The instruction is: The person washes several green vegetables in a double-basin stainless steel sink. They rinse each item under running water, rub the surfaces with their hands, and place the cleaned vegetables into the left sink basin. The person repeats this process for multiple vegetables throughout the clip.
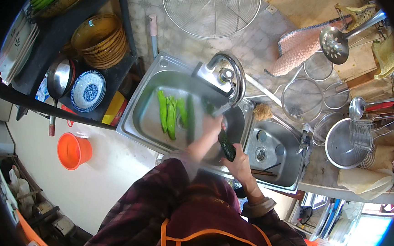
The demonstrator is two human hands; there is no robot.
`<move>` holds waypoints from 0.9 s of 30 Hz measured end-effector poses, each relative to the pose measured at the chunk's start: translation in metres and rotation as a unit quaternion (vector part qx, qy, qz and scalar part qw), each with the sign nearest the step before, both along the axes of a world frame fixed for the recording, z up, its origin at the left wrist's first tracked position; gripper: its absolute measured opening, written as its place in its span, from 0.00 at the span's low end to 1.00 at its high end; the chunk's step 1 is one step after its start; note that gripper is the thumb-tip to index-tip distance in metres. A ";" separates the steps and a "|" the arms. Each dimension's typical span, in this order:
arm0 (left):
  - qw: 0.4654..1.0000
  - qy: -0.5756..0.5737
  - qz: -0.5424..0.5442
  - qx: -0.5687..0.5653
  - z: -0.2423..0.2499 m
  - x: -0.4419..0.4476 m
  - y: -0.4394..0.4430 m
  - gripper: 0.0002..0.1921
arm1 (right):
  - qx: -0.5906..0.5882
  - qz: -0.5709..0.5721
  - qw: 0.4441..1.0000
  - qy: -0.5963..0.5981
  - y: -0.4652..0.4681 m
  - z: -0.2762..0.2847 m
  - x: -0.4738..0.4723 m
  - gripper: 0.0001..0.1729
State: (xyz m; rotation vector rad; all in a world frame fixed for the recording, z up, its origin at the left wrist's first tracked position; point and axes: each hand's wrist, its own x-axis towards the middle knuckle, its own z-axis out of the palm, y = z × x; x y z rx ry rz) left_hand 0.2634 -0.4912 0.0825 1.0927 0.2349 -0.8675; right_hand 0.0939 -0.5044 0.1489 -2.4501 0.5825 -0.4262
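Note:
My right hand (238, 163) grips the lower end of a dark green cucumber (226, 145) over the stainless steel sink (143, 140). At the cucumber's upper end is my left hand (213, 126), blurred, with its fingers partly hidden under the chrome faucet (241, 82); whether they close on it cannot be made out. Water seems to run from the spout onto that hand. Several long green peppers (171, 118) lie in the basin left of my hands. Another dark green, blurred shape shows behind my left hand.
A smaller sink basin (270, 145) adjoins on the right, with chopsticks inside. Wire strainers (301, 100) and a slotted ladle (334, 44) hang or lie at the right. A dark shelf at the left bears stacked brown bowls (100, 37) and blue-and-white bowls (88, 91). An orange bucket (74, 150) stands below.

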 end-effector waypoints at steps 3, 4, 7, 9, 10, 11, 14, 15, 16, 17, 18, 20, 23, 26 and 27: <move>0.970 0.165 -0.090 -0.153 -0.005 0.019 0.009 0.12 | 0.475 -0.104 0.862 0.143 -0.014 0.014 -0.015 0.15; 0.958 0.215 -0.060 -0.182 -0.004 0.023 0.009 0.12 | 0.675 -0.116 0.716 0.137 -0.020 0.019 -0.018 0.16; 0.967 0.193 -0.020 -0.167 0.003 0.022 0.005 0.12 | 0.738 -0.156 0.649 0.103 -0.018 0.024 -0.022 0.17; 0.997 0.076 -0.012 -0.006 0.009 0.014 -0.001 0.11 | 0.544 -0.132 0.823 0.101 -0.007 0.020 -0.019 0.17; 1.000 0.023 -0.011 0.005 0.011 0.011 -0.001 0.12 | 0.405 -0.118 0.901 0.102 -0.003 0.019 -0.019 0.16; 0.999 -0.048 0.002 0.011 0.012 0.008 -0.001 0.12 | 0.277 -0.091 0.950 0.116 0.001 0.019 -0.019 0.16; 0.994 0.068 -0.047 -0.065 0.005 0.018 0.004 0.14 | 0.493 -0.125 0.847 0.151 -0.002 0.028 -0.029 0.14; 0.978 0.162 -0.079 -0.106 0.001 0.025 0.008 0.15 | 0.570 -0.126 0.798 0.151 -0.008 0.032 -0.034 0.14; 0.967 0.225 -0.068 -0.098 -0.003 0.029 0.009 0.20 | 0.615 -0.137 0.764 0.138 -0.012 0.034 -0.037 0.15; 0.956 0.246 -0.053 -0.154 -0.006 0.031 0.009 0.20 | 0.645 -0.131 0.741 0.135 -0.017 0.035 -0.038 0.15; 0.946 0.268 -0.023 -0.183 -0.008 0.032 0.010 0.21 | 0.675 -0.123 0.716 0.130 -0.024 0.033 -0.036 0.15; 0.913 0.301 0.003 -0.275 -0.010 0.030 0.013 0.19 | 0.723 -0.095 0.675 0.114 -0.035 0.025 -0.023 0.15; 0.934 0.182 -0.157 -0.263 -0.007 0.021 0.025 0.16 | 0.704 -0.056 0.703 0.084 -0.049 0.002 0.018 0.15; 0.941 0.069 -0.174 -0.282 -0.006 0.038 0.046 0.14 | 0.635 -0.055 0.762 0.115 -0.065 -0.006 0.055 0.16; 0.957 0.027 -0.159 -0.241 -0.006 0.047 0.051 0.14 | 0.560 -0.017 0.825 0.068 -0.065 -0.007 0.066 0.20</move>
